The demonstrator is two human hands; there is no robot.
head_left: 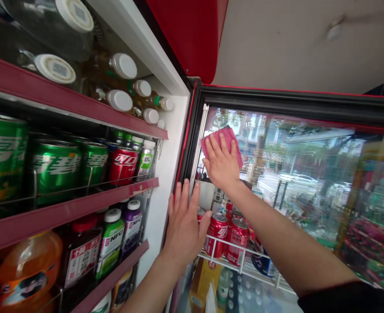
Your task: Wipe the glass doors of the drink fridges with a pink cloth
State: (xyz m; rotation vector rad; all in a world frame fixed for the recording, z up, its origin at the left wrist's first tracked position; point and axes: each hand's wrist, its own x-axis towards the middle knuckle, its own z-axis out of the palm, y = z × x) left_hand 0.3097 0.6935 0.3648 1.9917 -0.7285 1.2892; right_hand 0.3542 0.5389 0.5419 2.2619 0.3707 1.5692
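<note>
My right hand point(222, 163) lies flat on a pink cloth point(237, 150), holding it against the upper left part of the door's glass point(276, 169). Its fingers are extended over the cloth. Lower down, my left hand point(185, 226) rests with spread fingers at the black door frame point(196, 134), on its hinge side, and holds nothing. Just right of the left thumb, red cola cans point(218, 232) stand in a white wire rack point(244, 263), seen past the glass edge. The right forearm crosses in front of part of that rack.
The fridge's open interior is on the left, with maroon-edged shelves point(71, 206). They carry green cans point(56, 167), a red can point(123, 165), white-capped bottles point(125, 66) and juice bottles point(110, 239). A red panel point(192, 34) hangs above. A street shows in the glass.
</note>
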